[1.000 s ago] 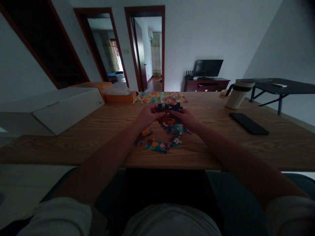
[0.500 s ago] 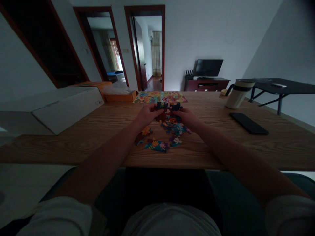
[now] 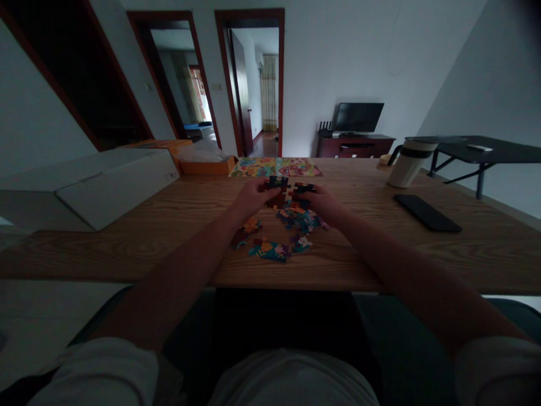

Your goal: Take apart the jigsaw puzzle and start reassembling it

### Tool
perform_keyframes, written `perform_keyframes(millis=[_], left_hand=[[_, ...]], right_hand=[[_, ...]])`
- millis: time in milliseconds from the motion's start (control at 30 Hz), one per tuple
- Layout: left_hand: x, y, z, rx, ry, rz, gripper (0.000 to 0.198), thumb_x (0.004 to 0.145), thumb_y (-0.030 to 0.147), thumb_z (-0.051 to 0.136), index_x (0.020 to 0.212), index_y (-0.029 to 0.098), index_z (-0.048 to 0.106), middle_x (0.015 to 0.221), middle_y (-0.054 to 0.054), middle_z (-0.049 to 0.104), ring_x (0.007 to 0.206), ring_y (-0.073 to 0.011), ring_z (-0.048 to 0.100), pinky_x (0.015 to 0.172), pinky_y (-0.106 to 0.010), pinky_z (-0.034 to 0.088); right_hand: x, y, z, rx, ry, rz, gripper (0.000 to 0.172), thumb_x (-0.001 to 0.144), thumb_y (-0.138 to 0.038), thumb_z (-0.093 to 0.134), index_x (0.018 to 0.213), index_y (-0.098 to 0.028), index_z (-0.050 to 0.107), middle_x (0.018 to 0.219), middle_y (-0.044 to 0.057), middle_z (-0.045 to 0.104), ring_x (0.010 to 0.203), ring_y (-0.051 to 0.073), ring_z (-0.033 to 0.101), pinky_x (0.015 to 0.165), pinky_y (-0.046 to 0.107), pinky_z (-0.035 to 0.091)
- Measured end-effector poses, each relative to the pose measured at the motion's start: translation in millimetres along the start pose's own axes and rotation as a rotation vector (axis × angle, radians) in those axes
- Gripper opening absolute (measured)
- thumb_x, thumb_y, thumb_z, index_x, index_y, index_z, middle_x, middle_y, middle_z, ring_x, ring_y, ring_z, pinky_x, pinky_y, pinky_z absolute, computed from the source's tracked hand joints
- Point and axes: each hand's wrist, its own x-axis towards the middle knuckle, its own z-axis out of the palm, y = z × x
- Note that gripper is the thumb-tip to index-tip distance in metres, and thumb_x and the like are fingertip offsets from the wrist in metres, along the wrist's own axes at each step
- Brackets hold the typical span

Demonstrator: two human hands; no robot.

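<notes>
Seemingly, two dark jigsaw pieces (image 3: pixel 287 189) were being joined, one pinched by the left hand (image 3: pixel 253 198), the other by the right hand (image 3: pixel 320 206), the hands just apart; loose pieces (image 3: pixel 270 251) lay below both hands; pressing the joint home looked needed.

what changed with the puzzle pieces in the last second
The left hand and right hand have eased apart, so the left-hand puzzle piece moved left and the right-hand puzzle piece sits slightly lower, with a gap now between them. Neither hand let go. The loose puzzle pieces on the wooden table stayed put.
</notes>
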Motion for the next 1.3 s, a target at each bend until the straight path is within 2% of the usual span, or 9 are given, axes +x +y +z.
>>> perform_keyframes(millis=[233, 467, 633, 733, 933, 1133, 1300], left_hand=[[1.6, -4.7, -1.1, 0.016, -0.002, 0.021, 0.028, 0.081, 0.037, 0.077, 0.098, 0.015, 0.070, 0.086, -0.005, 0.074, 0.072, -0.0163, 0.068, 0.072, -0.032, 0.057], [0.7, -3.3, -1.0, -0.028, -0.015, 0.034, 0.030, 0.079, 0.036, 0.079, 0.099, 0.015, 0.071, 0.089, -0.006, 0.076, 0.076, -0.0177, 0.071, 0.071, -0.031, 0.057], [-1.9, -5.7, 1.8, 0.000, -0.244, -0.055, 0.029, 0.079, 0.037, 0.079, 0.094, 0.014, 0.070, 0.082, -0.008, 0.076, 0.068, -0.0189, 0.071, 0.062, -0.030, 0.055], [-3.0, -7.8, 4.9, 0.017, -0.308, -0.050, 0.028, 0.079, 0.038, 0.079, 0.091, 0.015, 0.071, 0.078, -0.008, 0.076, 0.064, -0.0183, 0.069, 0.060, -0.030, 0.053], [-4.6, -6.5, 4.2, 0.030, -0.268, -0.004, 0.031, 0.079, 0.041, 0.079, 0.095, 0.016, 0.072, 0.077, -0.005, 0.074, 0.059, -0.0159, 0.066, 0.053, -0.026, 0.049], [-3.2, -4.4, 2.4, 0.084, -0.249, 0.007, 0.027, 0.078, 0.037, 0.078, 0.091, 0.015, 0.072, 0.074, -0.004, 0.073, 0.056, -0.0142, 0.065, 0.051, -0.024, 0.049], [-3.6, -3.2, 1.7, 0.098, -0.255, 0.006, 0.024, 0.081, 0.035, 0.075, 0.091, 0.014, 0.071, 0.072, -0.003, 0.073, 0.055, -0.0136, 0.064, 0.050, -0.024, 0.048]], right_hand=[[-1.4, -1.7, -0.4, -0.019, 0.014, 0.008, 0.010, 0.081, -0.019, 0.071, 0.089, -0.022, 0.075, 0.103, 0.007, 0.079, 0.095, 0.022, 0.072, 0.095, 0.041, 0.056], [0.4, 3.1, -1.6, 0.018, 0.026, 0.047, 0.012, 0.090, -0.033, 0.070, 0.095, -0.023, 0.075, 0.108, 0.007, 0.078, 0.100, 0.022, 0.071, 0.096, 0.041, 0.055], [-0.2, 3.9, -2.7, -0.030, 0.004, 0.018, 0.024, 0.087, -0.045, 0.072, 0.097, -0.023, 0.076, 0.103, 0.006, 0.078, 0.092, 0.021, 0.071, 0.086, 0.037, 0.055], [-1.2, 4.0, -2.5, -0.052, -0.043, -0.021, 0.031, 0.084, -0.051, 0.074, 0.097, -0.023, 0.076, 0.101, 0.005, 0.078, 0.089, 0.021, 0.070, 0.081, 0.035, 0.054], [-1.9, 3.7, -2.1, -0.071, -0.093, -0.059, 0.028, 0.083, -0.050, 0.074, 0.091, -0.023, 0.076, 0.095, 0.005, 0.078, 0.086, 0.021, 0.070, 0.082, 0.037, 0.053], [-1.1, 0.7, -6.1, -0.099, -0.036, -0.026, 0.020, 0.085, -0.039, 0.073, 0.092, -0.021, 0.077, 0.098, 0.007, 0.078, 0.088, 0.021, 0.070, 0.079, 0.035, 0.053], [-0.2, 1.2, -5.1, -0.074, -0.015, -0.015, 0.019, 0.085, -0.039, 0.071, 0.089, -0.021, 0.077, 0.098, 0.007, 0.079, 0.088, 0.022, 0.070, 0.079, 0.035, 0.054]])
